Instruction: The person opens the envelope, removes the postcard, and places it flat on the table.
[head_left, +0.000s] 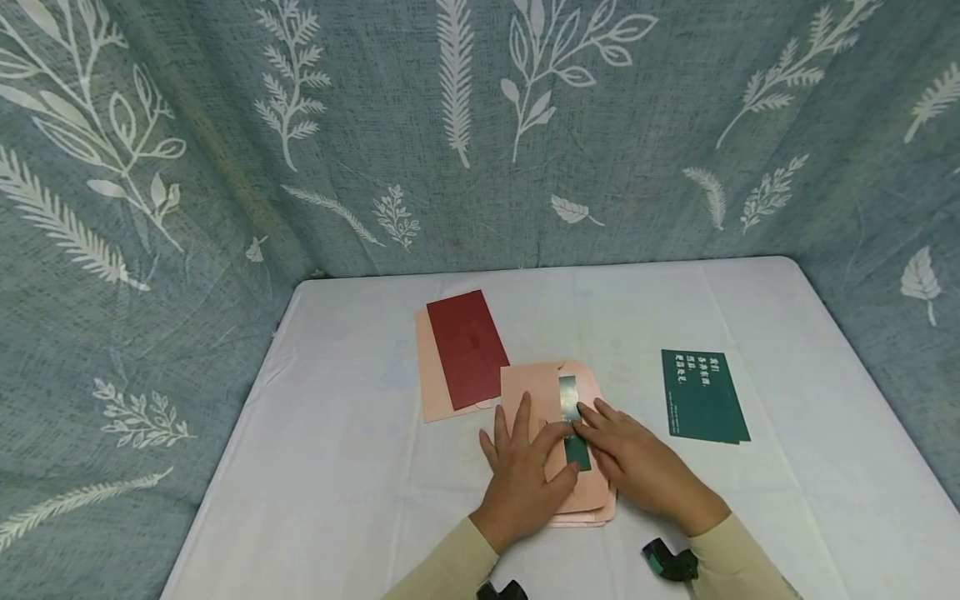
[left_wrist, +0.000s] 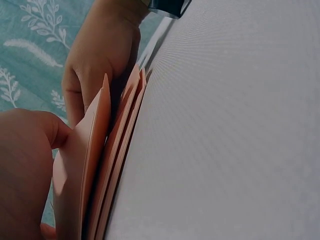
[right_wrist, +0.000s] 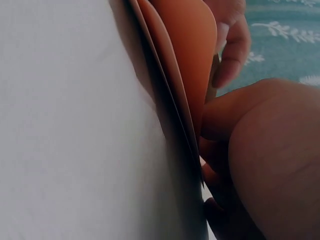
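A pink envelope (head_left: 528, 382) lies at the middle of the table, on top of more pink envelopes (head_left: 581, 523). Part of a dark green card (head_left: 577, 454) shows at its right side, between the envelope body and the rounded flap. Fingers spread, my left hand (head_left: 525, 475) rests on the envelope, its index finger and thumb reaching to the card. From the right, my right hand (head_left: 648, 467) lays extended fingers on the card and flap. Low along the table, the left wrist view shows the edges of the stacked envelopes (left_wrist: 117, 155); the right fingertips are partly hidden there.
Behind and left, a dark red card or envelope (head_left: 467, 350) overlaps a pink envelope (head_left: 435, 383). To the right lie green cards (head_left: 703, 400) with white writing, slightly fanned. A white cloth covers the table (head_left: 337, 433); leaf-patterned curtains (head_left: 480, 208) stand behind and beside it.
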